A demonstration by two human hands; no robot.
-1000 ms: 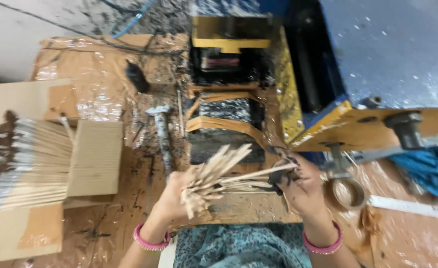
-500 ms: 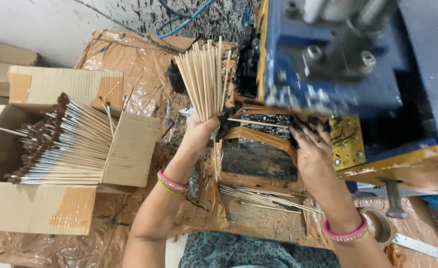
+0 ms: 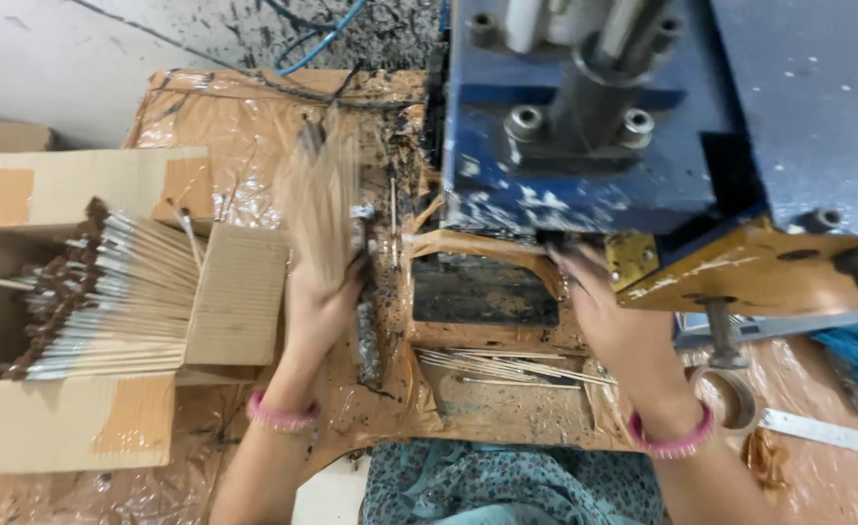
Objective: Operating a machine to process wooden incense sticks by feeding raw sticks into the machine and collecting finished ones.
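plastic-covered bench (image 3: 254,117): left hand (image 3: 320,306) grips stick bundle (image 3: 322,199) upright, blurred.

cardboard box (image 3: 69,428) of coated sticks (image 3: 99,301), tape roll (image 3: 730,399), blue cable (image 3: 317,44).

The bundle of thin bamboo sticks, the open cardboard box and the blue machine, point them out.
Bundle of thin bamboo sticks (image 3: 320,199), head view, blurred middle.
Open cardboard box (image 3: 240,292), head view, right flap.
Blue metal machine (image 3: 584,185), head view, front face.
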